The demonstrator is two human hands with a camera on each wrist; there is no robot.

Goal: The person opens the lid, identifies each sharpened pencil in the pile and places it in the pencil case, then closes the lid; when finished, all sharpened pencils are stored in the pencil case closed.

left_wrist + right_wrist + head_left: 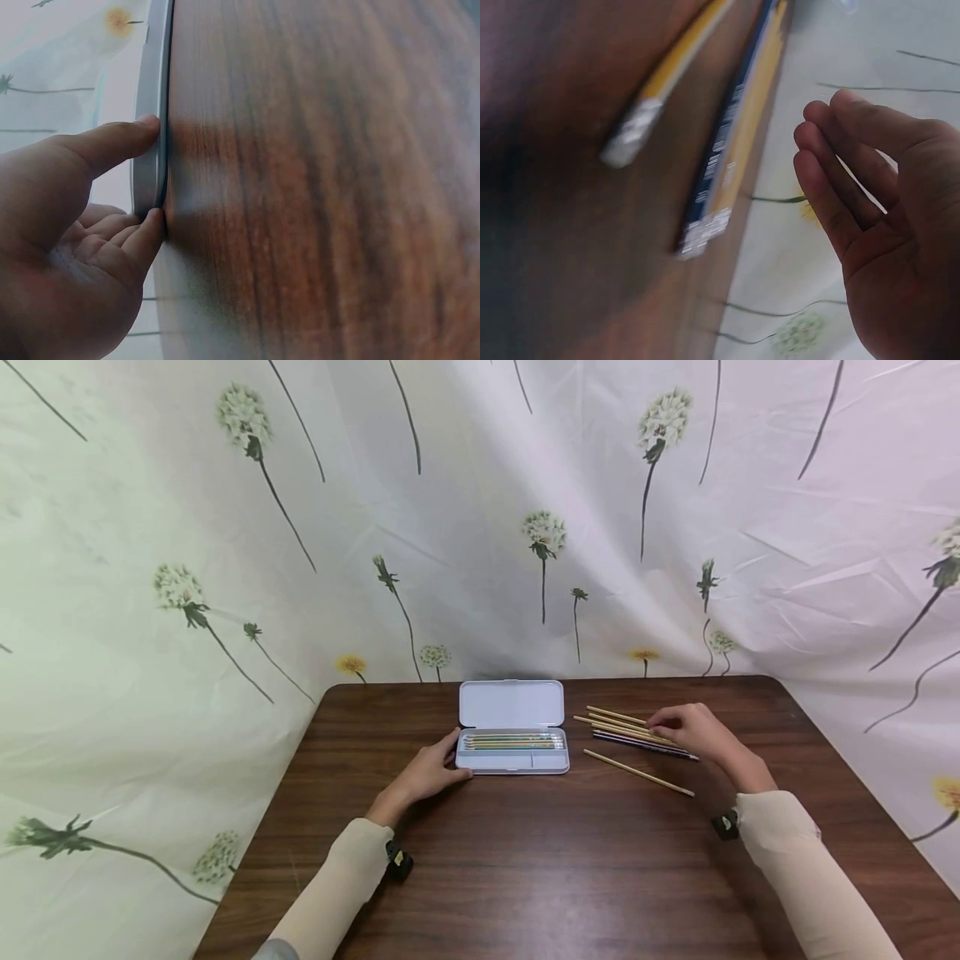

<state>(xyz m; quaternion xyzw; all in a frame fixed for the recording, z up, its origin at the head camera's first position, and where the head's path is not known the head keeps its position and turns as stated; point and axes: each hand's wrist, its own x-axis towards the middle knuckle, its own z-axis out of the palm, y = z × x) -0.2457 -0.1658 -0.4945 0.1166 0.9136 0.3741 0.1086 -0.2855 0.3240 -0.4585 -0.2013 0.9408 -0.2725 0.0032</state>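
Observation:
A white pencil case (495, 762) lies with its lid (512, 703) folded back, several pencils (513, 742) side by side in its rear compartment. At its left front corner, my left hand (427, 770) grips the case, thumb on the front wall and fingers round the left side. Over the loose pencils to the right hovers my right hand (701, 732), fingertips above the yellow ones (611, 720). In the right wrist view this hand (889, 199) has bent, relaxed fingers with nothing between them. A dark pencil (637, 742) lies along the near side of that bunch.
One yellow pencil (637, 772) lies apart, nearer the front, its eraser end pointing right. All of it rests on a dark brown wooden table (517, 860). Behind the table's back edge hangs a white cloth (480, 527) printed with dandelions.

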